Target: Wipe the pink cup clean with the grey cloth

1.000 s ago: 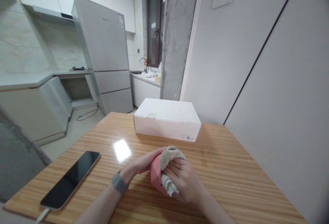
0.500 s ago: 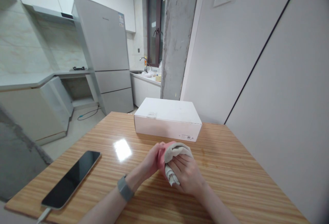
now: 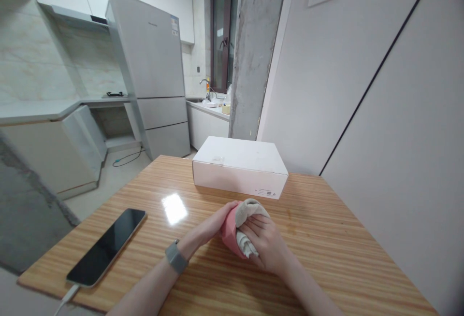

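A pink cup-like vessel (image 3: 229, 235) is tilted above the wooden table, its mouth facing right. My left hand (image 3: 218, 219) grips its left side, with a grey band on the wrist. My right hand (image 3: 267, 239) presses a pale grey-white cloth (image 3: 251, 209) into the mouth, and part of the cloth folds over the rim. The right fingertips are hidden inside the cloth, and the vessel's base cannot be made out.
Behind my hands a white box (image 3: 239, 171) stands on the wooden table (image 3: 326, 248). To the left lies a phone (image 3: 107, 248) with a white cable (image 3: 67, 299) plugged in. A fridge (image 3: 152, 60) and a wall (image 3: 355, 40) stand beyond the table.
The vessel has turned slightly, so more of its pink side shows. My right hand remains in the cloth at its mouth. The whole view has shifted a little.
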Tool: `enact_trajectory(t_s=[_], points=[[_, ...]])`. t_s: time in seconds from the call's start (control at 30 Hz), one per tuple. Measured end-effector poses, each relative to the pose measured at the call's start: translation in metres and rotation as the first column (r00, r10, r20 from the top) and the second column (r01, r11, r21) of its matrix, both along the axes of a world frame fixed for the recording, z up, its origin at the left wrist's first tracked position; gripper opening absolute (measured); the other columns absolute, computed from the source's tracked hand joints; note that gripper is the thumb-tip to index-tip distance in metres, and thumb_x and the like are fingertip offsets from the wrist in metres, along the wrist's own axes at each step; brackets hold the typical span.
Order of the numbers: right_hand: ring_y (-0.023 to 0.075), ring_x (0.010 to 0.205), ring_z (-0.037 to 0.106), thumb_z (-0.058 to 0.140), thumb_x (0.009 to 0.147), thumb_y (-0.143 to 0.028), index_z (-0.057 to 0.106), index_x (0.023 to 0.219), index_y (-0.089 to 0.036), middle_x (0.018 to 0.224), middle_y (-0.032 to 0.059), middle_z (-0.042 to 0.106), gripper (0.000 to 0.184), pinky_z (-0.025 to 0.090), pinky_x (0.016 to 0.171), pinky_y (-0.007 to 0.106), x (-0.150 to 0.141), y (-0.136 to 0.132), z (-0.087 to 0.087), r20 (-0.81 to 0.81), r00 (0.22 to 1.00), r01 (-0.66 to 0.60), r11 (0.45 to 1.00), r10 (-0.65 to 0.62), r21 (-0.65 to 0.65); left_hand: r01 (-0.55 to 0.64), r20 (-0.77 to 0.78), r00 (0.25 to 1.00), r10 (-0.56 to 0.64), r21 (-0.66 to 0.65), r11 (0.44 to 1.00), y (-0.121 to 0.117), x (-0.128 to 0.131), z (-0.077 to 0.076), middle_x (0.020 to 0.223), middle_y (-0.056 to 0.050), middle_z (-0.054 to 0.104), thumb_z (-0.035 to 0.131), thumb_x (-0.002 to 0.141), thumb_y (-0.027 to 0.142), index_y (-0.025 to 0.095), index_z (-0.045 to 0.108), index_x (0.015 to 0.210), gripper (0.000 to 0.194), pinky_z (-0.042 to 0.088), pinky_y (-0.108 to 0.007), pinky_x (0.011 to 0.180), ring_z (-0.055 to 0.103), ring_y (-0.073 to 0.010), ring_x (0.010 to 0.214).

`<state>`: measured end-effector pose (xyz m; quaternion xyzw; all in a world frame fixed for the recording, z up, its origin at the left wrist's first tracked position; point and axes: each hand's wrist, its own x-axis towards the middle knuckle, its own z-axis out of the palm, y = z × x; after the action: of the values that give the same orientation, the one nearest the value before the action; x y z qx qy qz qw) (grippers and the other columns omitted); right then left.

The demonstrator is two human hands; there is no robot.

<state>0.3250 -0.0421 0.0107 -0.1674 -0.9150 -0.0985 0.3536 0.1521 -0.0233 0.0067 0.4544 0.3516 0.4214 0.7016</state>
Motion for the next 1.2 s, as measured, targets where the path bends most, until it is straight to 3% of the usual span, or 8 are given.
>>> enact_trajectory(t_s=[0.27, 0.53, 0.67, 0.8, 0.93, 1.03, 1.1, 1.2], points=[[0.0287, 0.094, 0.065, 0.033, 0.089, -0.031, 0.058, 0.112, -0.013, 0.101, 0.0158, 0.07, 0.038, 0.049, 0.087, 0.047, 0.019, 0.007, 0.004, -0.072, 0.992, 0.104, 0.994, -0.107, -0.044, 0.043, 0.004, 0.999, -0.043, -0.099, 0.994, -0.003, 0.013, -0.006, 0.097, -0.01, 0.072, 0.044, 0.083, 0.055, 0.013, 0.065, 0.113, 0.055, 0.049, -0.037, 0.074, 0.064, -0.0254, 0.087], [0.0264, 0.087, 0.068, 0.035, 0.085, -0.03, 0.061, 0.104, -0.01, 0.091, 0.0155, 0.073, 0.037, 0.051, 0.086, 0.042, -0.004, -0.006, 0.005, -0.027, 0.998, -0.063, 0.996, 0.065, 0.066, 0.057, 0.084, 0.995, -0.052, -0.058, 0.997, -0.006, 0.004, 0.01, 0.089, -0.01, 0.073, 0.046, 0.086, 0.057, 0.008, 0.072, 0.093, 0.055, 0.038, -0.034, 0.096, 0.063, -0.0239, 0.093], [0.0261, 0.089, 0.066, 0.038, 0.084, -0.027, 0.06, 0.104, -0.011, 0.092, 0.0151, 0.072, 0.034, 0.051, 0.087, 0.042, -0.01, -0.008, 0.006, -0.007, 0.997, -0.073, 0.997, 0.073, 0.027, -0.02, -0.032, 0.999, 0.022, 0.089, 0.996, -0.003, 0.0, 0.007, 0.091, -0.005, 0.072, 0.055, 0.085, 0.047, 0.013, 0.071, 0.09, 0.037, 0.039, -0.034, 0.093, 0.06, -0.0218, 0.092], [0.0274, 0.089, 0.064, 0.037, 0.085, -0.028, 0.059, 0.106, -0.011, 0.092, 0.015, 0.072, 0.034, 0.05, 0.087, 0.044, -0.004, -0.005, 0.009, 0.011, 1.0, -0.029, 0.999, 0.028, 0.031, -0.095, -0.057, 0.993, 0.106, 0.169, 0.981, -0.008, 0.005, 0.012, 0.093, -0.006, 0.072, 0.055, 0.086, 0.046, 0.012, 0.071, 0.092, 0.038, 0.041, -0.035, 0.09, 0.059, -0.023, 0.093], [0.0268, 0.084, 0.064, 0.038, 0.086, -0.027, 0.06, 0.104, -0.013, 0.089, 0.0129, 0.072, 0.032, 0.049, 0.087, 0.044, 0.004, -0.003, 0.01, 0.009, 0.999, 0.047, 0.999, -0.047, 0.005, -0.104, 0.07, 0.993, 0.099, 0.079, 0.991, -0.015, 0.012, 0.018, 0.109, -0.009, 0.07, 0.056, 0.085, 0.048, 0.012, 0.069, 0.103, 0.042, 0.037, -0.035, 0.098, 0.057, -0.0242, 0.106], [0.0269, 0.085, 0.065, 0.037, 0.086, -0.028, 0.059, 0.107, -0.014, 0.091, 0.0127, 0.071, 0.034, 0.048, 0.086, 0.044, 0.011, -0.001, 0.008, -0.026, 0.995, 0.094, 0.996, -0.094, 0.008, 0.062, 0.194, 0.979, -0.057, -0.021, 0.998, -0.013, 0.013, 0.011, 0.12, -0.012, 0.065, 0.055, 0.085, 0.05, 0.012, 0.064, 0.116, 0.05, 0.04, -0.035, 0.095, 0.055, -0.0257, 0.113], [0.0277, 0.089, 0.065, 0.036, 0.088, -0.031, 0.058, 0.109, -0.013, 0.094, 0.014, 0.071, 0.036, 0.047, 0.088, 0.044, 0.014, -0.001, 0.006, -0.037, 0.995, 0.089, 0.996, -0.088, 0.015, 0.12, 0.195, 0.976, -0.101, -0.091, 0.989, -0.009, 0.011, 0.002, 0.114, -0.012, 0.068, 0.054, 0.084, 0.05, 0.011, 0.063, 0.116, 0.051, 0.045, -0.034, 0.085, 0.06, -0.0255, 0.103], [0.0282, 0.091, 0.065, 0.032, 0.089, -0.035, 0.058, 0.109, -0.011, 0.096, 0.0163, 0.071, 0.042, 0.047, 0.088, 0.045, 0.011, -0.003, 0.003, -0.027, 0.999, 0.029, 0.999, -0.029, 0.021, 0.075, 0.156, 0.986, -0.054, -0.133, 0.988, -0.003, 0.007, -0.006, 0.09, -0.009, 0.072, 0.051, 0.084, 0.052, 0.009, 0.068, 0.104, 0.05, 0.046, -0.031, 0.075, 0.063, -0.0214, 0.083]])
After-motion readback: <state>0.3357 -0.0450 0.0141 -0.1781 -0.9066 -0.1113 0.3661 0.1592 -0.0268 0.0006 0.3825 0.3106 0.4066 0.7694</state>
